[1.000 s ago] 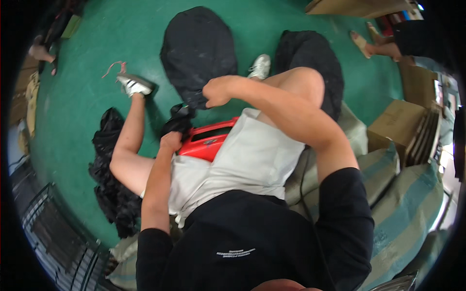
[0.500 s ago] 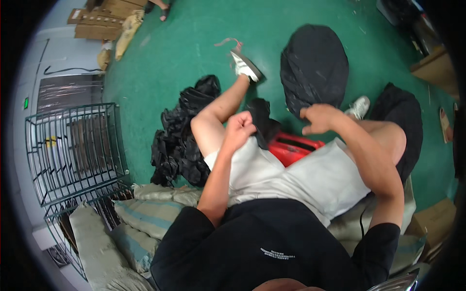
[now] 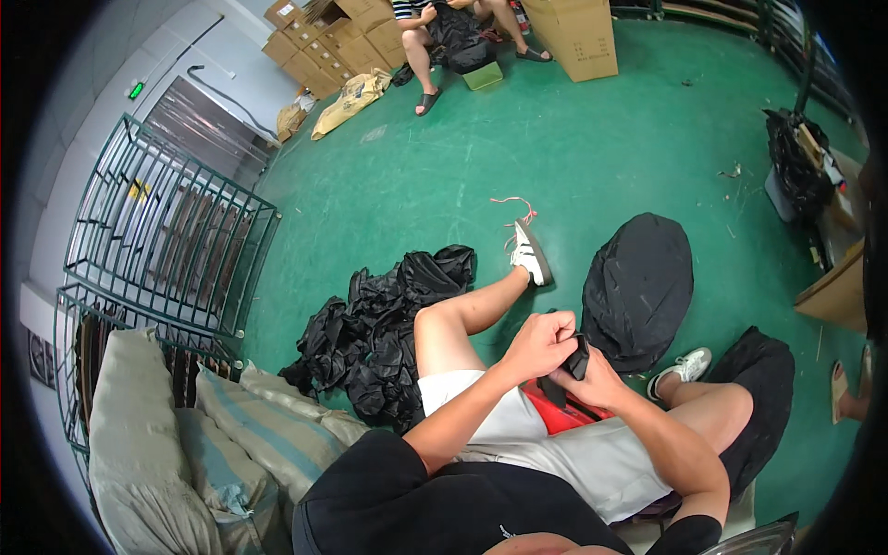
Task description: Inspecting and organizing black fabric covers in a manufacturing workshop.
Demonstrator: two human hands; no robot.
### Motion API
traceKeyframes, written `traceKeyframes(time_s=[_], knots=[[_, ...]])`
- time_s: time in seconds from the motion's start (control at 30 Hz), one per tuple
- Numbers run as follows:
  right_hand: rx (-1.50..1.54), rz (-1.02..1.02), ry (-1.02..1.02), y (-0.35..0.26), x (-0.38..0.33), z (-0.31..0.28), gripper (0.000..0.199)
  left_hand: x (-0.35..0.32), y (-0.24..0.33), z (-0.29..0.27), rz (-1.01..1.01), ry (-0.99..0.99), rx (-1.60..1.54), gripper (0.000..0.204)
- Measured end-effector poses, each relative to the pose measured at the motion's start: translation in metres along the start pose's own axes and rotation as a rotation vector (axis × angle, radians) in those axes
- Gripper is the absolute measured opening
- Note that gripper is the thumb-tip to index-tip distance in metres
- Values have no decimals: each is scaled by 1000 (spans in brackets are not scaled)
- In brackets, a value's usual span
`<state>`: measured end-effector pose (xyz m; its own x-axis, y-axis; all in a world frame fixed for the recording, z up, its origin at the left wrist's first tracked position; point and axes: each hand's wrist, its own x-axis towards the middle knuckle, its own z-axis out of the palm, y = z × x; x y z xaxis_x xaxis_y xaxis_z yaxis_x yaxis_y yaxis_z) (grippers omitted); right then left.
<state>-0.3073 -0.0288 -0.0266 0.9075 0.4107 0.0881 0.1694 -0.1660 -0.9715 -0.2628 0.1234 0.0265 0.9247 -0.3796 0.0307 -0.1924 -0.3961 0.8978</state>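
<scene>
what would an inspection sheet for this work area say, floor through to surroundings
Surface: green floor, lightly scuffed.
Things in hand: black material; nearby red object, partly hidden.
Clutter: crumpled black heap beside the left leg; pink string near the left shoe.
Hands: left hand and right hand both hold the black material.
Cables: nothing seen.
Surroundings: stuffed sacks, metal rack, cartons, seated person.

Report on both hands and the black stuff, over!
Left hand and right hand close together, gripping black fabric. Red object below, partly hidden. Black heap leftward, clear of hands.
</scene>
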Motion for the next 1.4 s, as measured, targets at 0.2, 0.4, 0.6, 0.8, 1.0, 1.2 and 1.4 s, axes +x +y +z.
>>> traceKeyframes(time_s=[0.2,0.4,0.6,0.8,1.0,1.2,1.4], knots=[[-43,-39,-114,7,-1,-26,18,-2,-7,-14,30,-106,-13,27],[138,84,-51,-13,-7,-55,24,0,-5,-19,54,-27,49,22],[361,206,-42,2,-12,-58,22,-3,-12,4,88,-171,91,22],[469,202,-105,2,-15,-60,19,-14,-24,31,39,-210,18,26],[541,258,-92,-3,-13,-73,15,-14,-45,24,30,-169,24,25],[425,226,131,-15,-6,-103,12,9,-65,-12,-50,127,-503,15],[351,77,222,-2,-9,-101,8,6,-47,-13,14,56,-470,29]])
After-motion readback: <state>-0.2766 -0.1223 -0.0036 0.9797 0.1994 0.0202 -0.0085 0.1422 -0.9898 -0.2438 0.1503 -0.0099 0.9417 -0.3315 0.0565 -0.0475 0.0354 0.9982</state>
